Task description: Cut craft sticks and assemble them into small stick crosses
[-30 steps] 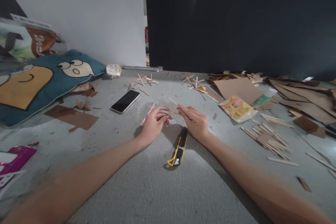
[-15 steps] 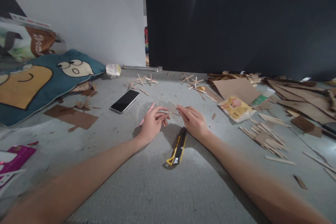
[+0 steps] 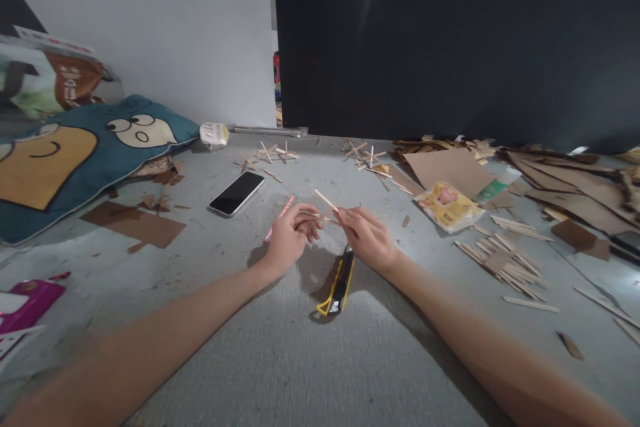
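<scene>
Between thumb and fingers, my right hand (image 3: 367,235) pinches a thin flat wooden stick (image 3: 326,200), which points up and to the left. My left hand (image 3: 291,238) faces it with curled fingers pinched on a small wooden stick piece (image 3: 314,215), mostly hidden by the fingers. The fingertips of both hands are close together above the floor. Below them lies a yellow and black utility knife (image 3: 339,287), its upper end near my right hand. Partly behind my left hand rests a red and white patterned pencil-like stick (image 3: 287,205).
A phone (image 3: 237,193) lies left of centre, near a cushion (image 3: 145,133). Small crossed-stick assemblies (image 3: 273,152) stand at the back. To the right are a yellow packet (image 3: 447,205), loose sticks (image 3: 503,263), a glue tube (image 3: 500,185) and cardboard sheets (image 3: 450,170). A magenta tool (image 3: 33,303) sits far left.
The stick in my right hand has tilted and now shows more of its length, pointing up-left. My right hand has turned slightly; my left hand has barely moved.
</scene>
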The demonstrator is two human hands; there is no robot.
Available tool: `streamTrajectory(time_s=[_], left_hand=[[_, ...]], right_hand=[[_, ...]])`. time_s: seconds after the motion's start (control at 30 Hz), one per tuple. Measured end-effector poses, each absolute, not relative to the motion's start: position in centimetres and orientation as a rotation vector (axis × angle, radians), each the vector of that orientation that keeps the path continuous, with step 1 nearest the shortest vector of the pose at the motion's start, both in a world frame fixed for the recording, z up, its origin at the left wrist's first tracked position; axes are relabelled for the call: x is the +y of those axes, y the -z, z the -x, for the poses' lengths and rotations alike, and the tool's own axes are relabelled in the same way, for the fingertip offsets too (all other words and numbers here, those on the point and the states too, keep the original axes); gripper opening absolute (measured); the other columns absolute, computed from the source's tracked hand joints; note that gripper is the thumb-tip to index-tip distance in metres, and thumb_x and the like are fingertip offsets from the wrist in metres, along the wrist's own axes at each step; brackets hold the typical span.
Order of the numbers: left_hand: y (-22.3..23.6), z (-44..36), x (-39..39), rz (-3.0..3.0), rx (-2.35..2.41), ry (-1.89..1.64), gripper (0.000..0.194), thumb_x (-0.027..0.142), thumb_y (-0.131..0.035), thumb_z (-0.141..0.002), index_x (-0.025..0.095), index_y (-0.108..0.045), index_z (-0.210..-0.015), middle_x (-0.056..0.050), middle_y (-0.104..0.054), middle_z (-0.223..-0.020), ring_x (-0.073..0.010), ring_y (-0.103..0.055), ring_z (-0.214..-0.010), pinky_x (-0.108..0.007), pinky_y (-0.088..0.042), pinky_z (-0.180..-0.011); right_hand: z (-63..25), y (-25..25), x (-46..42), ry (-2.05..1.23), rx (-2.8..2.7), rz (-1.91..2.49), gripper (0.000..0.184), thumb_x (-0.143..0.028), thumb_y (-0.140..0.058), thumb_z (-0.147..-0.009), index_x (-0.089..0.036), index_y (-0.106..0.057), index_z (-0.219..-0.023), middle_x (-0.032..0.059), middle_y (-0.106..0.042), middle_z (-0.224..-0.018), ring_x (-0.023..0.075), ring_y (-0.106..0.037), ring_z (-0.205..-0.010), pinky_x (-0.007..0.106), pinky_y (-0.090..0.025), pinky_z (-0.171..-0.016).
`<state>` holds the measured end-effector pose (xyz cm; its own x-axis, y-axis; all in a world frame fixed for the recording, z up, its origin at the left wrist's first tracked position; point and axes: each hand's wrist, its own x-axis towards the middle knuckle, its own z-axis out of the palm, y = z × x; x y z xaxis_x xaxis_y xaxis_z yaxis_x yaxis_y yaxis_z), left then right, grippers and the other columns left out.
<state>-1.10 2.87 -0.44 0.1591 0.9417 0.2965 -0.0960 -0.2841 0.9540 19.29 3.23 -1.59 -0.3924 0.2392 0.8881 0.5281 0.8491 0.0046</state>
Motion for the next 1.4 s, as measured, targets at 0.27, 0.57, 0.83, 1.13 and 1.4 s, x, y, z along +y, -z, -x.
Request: streamTrajectory(time_s=[0.27, 0.57, 0.83, 1.13, 1.4], left_hand=[[0.3, 1.2, 2.9, -1.435, 0.882, -1.335, 0.025, 0.008, -0.054, -0.073, 0.019, -0.062, -0.093, 0.001, -0.071, -0.069, -0.0108, -0.061, -0.05, -0.021, -0.046, -0.048], [0.3, 1.1, 2.8, -1.508, 0.86, -1.355, 0.009, 0.013, -0.059, -0.084, 0.019, -0.06, -0.09, 0.002, -0.071, -0.068, -0.0103, -0.062, -0.051, -0.021, -0.05, -0.052], [0.4, 1.3, 3.0, -1.469, 0.766, -1.317, 0.036, 0.042, -0.076, -0.089, 0.019, -0.056, -0.109, -0.001, -0.073, -0.076, -0.0153, -0.071, -0.061, -0.027, -0.058, -0.059], [0.8, 1.2, 3.3, -1.457, 0.782, -1.316, 0.034, 0.045, -0.079, -0.087, 0.019, -0.059, -0.099, -0.001, -0.072, -0.072, -0.0163, -0.072, -0.061, -0.029, -0.059, -0.06], [0.9, 1.2, 3.2, -1.473, 0.805, -1.319, 0.029, 0.044, -0.076, -0.089, 0.021, -0.06, -0.099, -0.001, -0.073, -0.074, -0.017, -0.072, -0.061, -0.032, -0.061, -0.064]], right_hand=[[-18.8, 1.4, 3.2, 0.272, -1.968, 0.525, 0.033, -0.005, -0.057, -0.101, -0.022, -0.062, -0.128, 0.009, -0.076, -0.096, 0.0206, -0.071, -0.082, 0.033, -0.061, -0.071], [-18.3, 1.7, 3.2, 0.206, -2.027, 0.523, 0.021, -0.011, -0.057, -0.103, -0.022, -0.064, -0.12, 0.0069, -0.074, -0.088, 0.0189, -0.07, -0.078, 0.031, -0.058, -0.069], [-18.0, 1.9, 3.2, -0.018, -1.866, 0.689, 0.011, -0.02, -0.061, -0.102, -0.022, -0.069, -0.109, 0.0031, -0.074, -0.082, 0.0145, -0.071, -0.071, 0.025, -0.057, -0.065], [-18.1, 1.9, 2.9, -0.212, -1.802, 0.787, 0.01, -0.026, -0.065, -0.098, -0.021, -0.073, -0.1, 0.0034, -0.077, -0.08, 0.0148, -0.072, -0.068, 0.024, -0.056, -0.065], [-18.1, 1.8, 2.9, -0.342, -1.813, 0.747, 0.01, -0.028, -0.066, -0.098, -0.022, -0.074, -0.098, 0.0047, -0.078, -0.082, 0.016, -0.072, -0.069, 0.027, -0.058, -0.067]])
